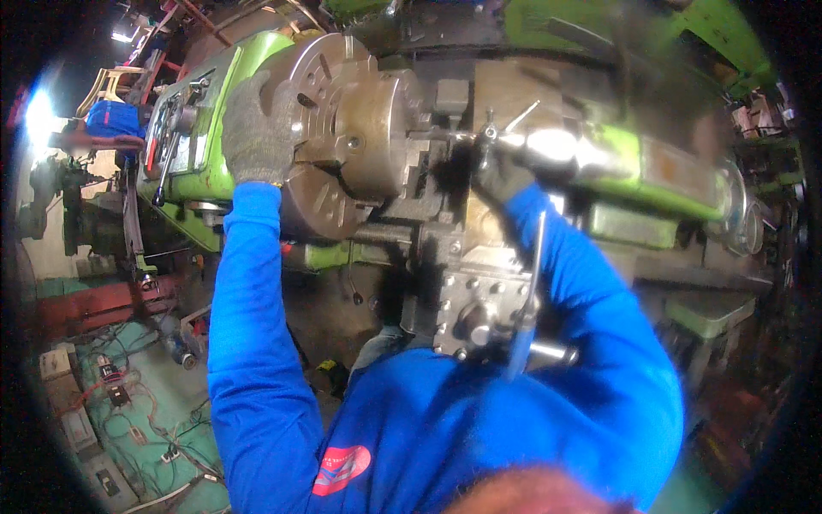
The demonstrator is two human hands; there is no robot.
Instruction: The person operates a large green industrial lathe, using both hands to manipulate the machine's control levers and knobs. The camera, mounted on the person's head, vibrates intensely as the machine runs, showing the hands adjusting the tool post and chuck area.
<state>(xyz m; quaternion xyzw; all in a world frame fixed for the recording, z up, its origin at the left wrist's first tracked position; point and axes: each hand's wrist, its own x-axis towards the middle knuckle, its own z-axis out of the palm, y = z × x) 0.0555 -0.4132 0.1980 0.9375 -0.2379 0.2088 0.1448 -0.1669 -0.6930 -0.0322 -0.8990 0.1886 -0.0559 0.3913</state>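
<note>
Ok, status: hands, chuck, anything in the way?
Left hand at rim of slotted disc. Right hand at small metal handle, grip unclear. Chuck between both hands. Lever overlaps right sleeve in view, possible snag.

The chuck [370, 128] blocks passage between left hand [254, 133] and right hand [505, 176].

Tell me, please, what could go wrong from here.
The left gloved hand lies at the large slotted disc; if that turned, it could drag the hand. The right gloved hand is close to a small metal handle and might get pinched. The right sleeve passes near a long lever and might catch it.
</note>
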